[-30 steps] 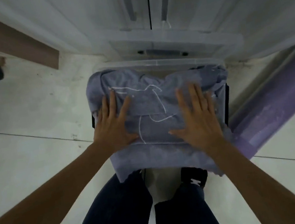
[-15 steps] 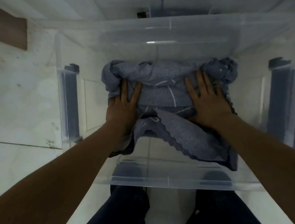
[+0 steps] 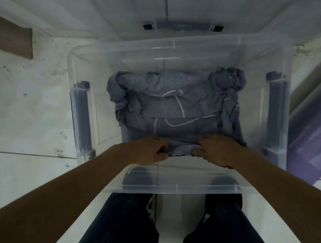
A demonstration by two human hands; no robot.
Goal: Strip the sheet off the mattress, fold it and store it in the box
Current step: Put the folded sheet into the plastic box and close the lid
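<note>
At frame centre, the left hand (image 3: 151, 151) and right hand (image 3: 218, 150), fingers curled, pinch the sheet (image 3: 178, 106)'s near edge inside the box (image 3: 78, 71).

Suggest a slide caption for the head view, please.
Both hands, left hand and right hand, tuck the folded sheet into the clear storage box.

My left hand (image 3: 151, 151) and right hand (image 3: 215, 150) curl over the near edge of the sheet (image 3: 176, 106), so I can't see the fingertips or tell whether they pinch the cloth. The hands cover that near edge of the sheet. The purple mattress (image 3: 319, 130) runs off the right edge, blurred, and the box (image 3: 173, 44) far rim is smeared.
</note>
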